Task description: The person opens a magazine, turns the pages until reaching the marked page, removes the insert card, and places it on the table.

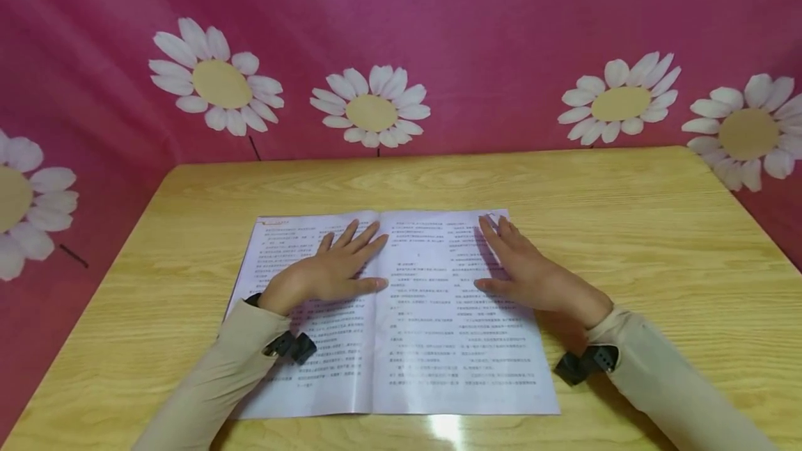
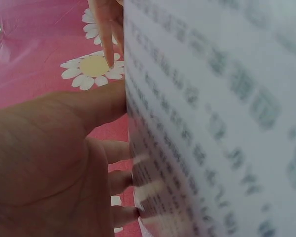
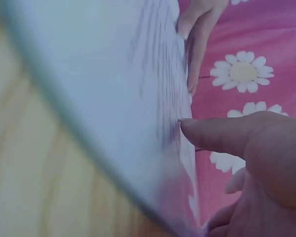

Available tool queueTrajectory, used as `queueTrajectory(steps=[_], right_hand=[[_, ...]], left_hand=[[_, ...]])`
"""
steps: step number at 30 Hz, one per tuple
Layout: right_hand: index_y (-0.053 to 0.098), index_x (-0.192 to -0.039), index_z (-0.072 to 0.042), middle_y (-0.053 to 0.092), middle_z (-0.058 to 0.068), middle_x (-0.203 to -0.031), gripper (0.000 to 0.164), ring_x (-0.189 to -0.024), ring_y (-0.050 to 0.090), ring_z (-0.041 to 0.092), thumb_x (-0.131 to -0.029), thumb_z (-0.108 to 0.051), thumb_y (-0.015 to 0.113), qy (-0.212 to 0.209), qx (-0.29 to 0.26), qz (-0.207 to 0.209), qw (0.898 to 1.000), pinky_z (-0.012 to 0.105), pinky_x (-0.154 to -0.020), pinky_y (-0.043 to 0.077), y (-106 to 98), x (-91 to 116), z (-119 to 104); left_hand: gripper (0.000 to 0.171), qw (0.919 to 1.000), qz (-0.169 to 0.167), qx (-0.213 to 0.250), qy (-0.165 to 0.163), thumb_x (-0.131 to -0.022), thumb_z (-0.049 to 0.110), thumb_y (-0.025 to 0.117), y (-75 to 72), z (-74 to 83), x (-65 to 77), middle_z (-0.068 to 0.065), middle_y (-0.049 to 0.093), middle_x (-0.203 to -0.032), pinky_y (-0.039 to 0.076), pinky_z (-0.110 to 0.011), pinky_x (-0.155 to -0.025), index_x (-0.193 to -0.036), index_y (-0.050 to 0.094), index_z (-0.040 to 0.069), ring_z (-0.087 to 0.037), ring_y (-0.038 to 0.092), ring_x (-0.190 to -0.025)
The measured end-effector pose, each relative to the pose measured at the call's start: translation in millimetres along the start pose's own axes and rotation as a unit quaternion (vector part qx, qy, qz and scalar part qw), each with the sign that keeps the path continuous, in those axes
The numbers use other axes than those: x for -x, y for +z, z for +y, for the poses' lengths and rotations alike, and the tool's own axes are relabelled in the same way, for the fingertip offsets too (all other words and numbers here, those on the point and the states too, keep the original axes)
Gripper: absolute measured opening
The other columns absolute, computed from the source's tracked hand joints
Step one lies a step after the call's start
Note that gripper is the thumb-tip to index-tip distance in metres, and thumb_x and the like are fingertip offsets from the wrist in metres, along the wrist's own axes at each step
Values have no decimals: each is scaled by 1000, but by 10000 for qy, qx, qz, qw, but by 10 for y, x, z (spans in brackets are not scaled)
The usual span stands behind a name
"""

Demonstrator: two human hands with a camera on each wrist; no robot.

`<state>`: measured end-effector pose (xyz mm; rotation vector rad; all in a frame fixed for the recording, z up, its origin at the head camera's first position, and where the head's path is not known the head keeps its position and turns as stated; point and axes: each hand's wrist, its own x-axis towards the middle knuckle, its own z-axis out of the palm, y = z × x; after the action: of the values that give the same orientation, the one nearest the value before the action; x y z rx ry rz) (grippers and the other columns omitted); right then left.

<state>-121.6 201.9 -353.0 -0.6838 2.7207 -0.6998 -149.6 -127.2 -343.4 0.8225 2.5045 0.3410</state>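
Note:
A magazine-like booklet lies spread on the table, its pages covered in small printed text. My left hand rests on the left page near the centre fold, fingers spread and straight. On the upper right part of the right page, my right hand lies with extended fingers and the thumb apart. The left wrist view shows the fingertips of the left hand touching the printed page. In the right wrist view, the right thumb meets the page surface. Neither hand grips anything.
The wooden table extends around the booklet on all sides. Behind it hangs a pink cloth printed with white daisies. A dark strap-mounted device sits at each wrist. A bright reflection shows at the table's front.

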Motion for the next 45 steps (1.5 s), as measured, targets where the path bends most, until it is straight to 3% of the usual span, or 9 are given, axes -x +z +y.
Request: queueTrajectory(steps=[4, 13, 20, 28, 31, 34, 37, 41, 45], right_hand=[[10, -153, 2, 6, 30, -157, 91, -143, 5, 47, -92, -35, 66, -89, 55, 161, 9998, 62, -112, 9, -29, -92, 35], [33, -148, 2, 35, 24, -144, 88, -131, 31, 42, -82, -36, 78, 362, 395, 654, 9964, 58, -106, 30, -182, -343, 244], [54, -132, 6, 42, 18, -118, 75, -106, 38, 35, -74, -29, 85, -46, 873, 1321, 9874, 47, -85, 40, -178, -377, 266], [57, -128, 4, 49, 20, -126, 66, -108, 48, 37, -78, -30, 83, 213, 840, 1195, 9891, 53, -89, 43, -196, -362, 244], [58, -122, 3, 56, 19, -114, 56, -99, 52, 34, -79, -24, 82, 195, 657, 1268, 9896, 49, -81, 45, -211, -353, 231], [57, -117, 1, 62, 12, -98, 44, -82, 53, 24, -83, -17, 78, -75, 324, 1278, 9912, 38, -70, 44, -216, -328, 218], [54, -126, -1, 65, 8, -98, 44, -74, 56, 16, -90, -19, 71, -530, 136, 941, 9941, 32, -66, 46, -197, -259, 195], [38, -147, -4, 59, 12, -130, 65, -100, 62, 19, -95, -35, 62, -1127, 246, 333, 9928, 40, -85, 50, -155, -110, 113], [19, -156, -18, 31, 8, -156, 76, -133, 43, 31, -95, -42, 58, -1453, 391, -89, 9886, 52, -100, 41, -105, 27, -2]], left_hand=[[80, 10000, -12, -40, -28, -97, 56, 44, -29, 14, 3, -2, -10, -162, -5, -62, -111, -157, 6, 17, -31, -16, -146], [81, 10000, 2, -44, -49, -97, 57, 44, -1, 18, -5, -2, -10, -162, -6, -62, -111, -157, 7, 18, -30, -15, -146], [80, 9999, 49, -84, -104, -97, 56, 44, -4, 21, 6, -1, -10, -162, -6, -61, -112, -157, 7, 18, -30, -15, -146], [79, 9999, 28, -93, -120, -97, 57, 43, -5, 23, 1, -1, -10, -162, -6, -61, -112, -157, 7, 18, -29, -16, -146], [80, 9999, 19, -95, -102, -97, 57, 43, -2, 22, -12, -1, -10, -162, -6, -61, -112, -157, 7, 19, -29, -16, -146], [80, 9999, -9, -82, -82, -97, 58, 43, 3, 24, -24, -1, -11, -162, -6, -61, -112, -157, 6, 19, -29, -16, -146], [82, 9999, 92, -56, -40, -96, 57, 45, 9, 23, -31, -2, -12, -161, -5, -62, -111, -157, 6, 18, -30, -17, -145], [79, 9977, 664, -80, 108, -98, 53, 46, 12, 19, -44, -7, -11, -162, 1, -64, -111, -157, 7, 16, -33, -15, -146], [71, 9900, 1333, 243, 400, -102, 48, 40, 3, 29, -46, -6, -6, -162, 6, -62, -112, -157, 8, 17, -30, -10, -147]])
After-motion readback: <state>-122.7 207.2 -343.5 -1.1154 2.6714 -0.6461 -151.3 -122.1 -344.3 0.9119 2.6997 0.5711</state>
